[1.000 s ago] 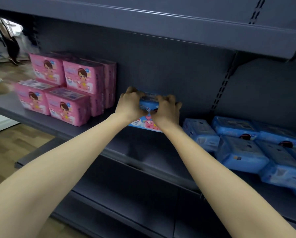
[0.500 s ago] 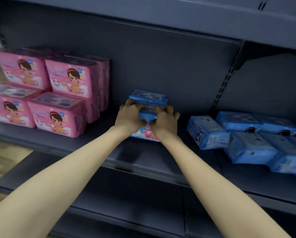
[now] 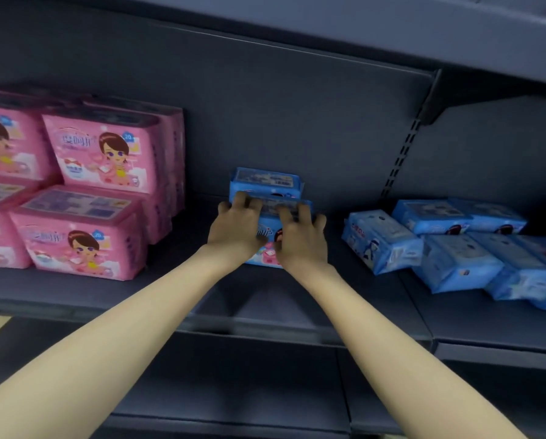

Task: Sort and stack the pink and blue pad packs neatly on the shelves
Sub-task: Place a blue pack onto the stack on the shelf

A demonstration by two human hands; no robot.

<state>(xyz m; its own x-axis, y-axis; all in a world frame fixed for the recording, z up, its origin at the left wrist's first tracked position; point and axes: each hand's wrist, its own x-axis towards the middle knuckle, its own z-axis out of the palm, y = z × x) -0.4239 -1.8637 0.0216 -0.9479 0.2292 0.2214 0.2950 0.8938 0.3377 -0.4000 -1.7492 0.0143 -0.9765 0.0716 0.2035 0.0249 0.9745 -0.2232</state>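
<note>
Left hand [image 3: 236, 229] and right hand [image 3: 300, 240] clamp the blue pack [image 3: 266, 248], upright, long axis across the shelf [image 3: 265, 302]; rear pack [image 3: 265, 182] just behind; loose packs [image 3: 455, 261] lie nearer the right hand.

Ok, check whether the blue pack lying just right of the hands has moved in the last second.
No. The blue pack still lies at the foot of the slotted upright, against the blue pile, as before.

The left hand [image 3: 235, 231] and right hand [image 3: 301, 242] hide most of the front blue pack [image 3: 266, 224]; leftmost pink packs [image 3: 2, 144] are cropped.
</note>
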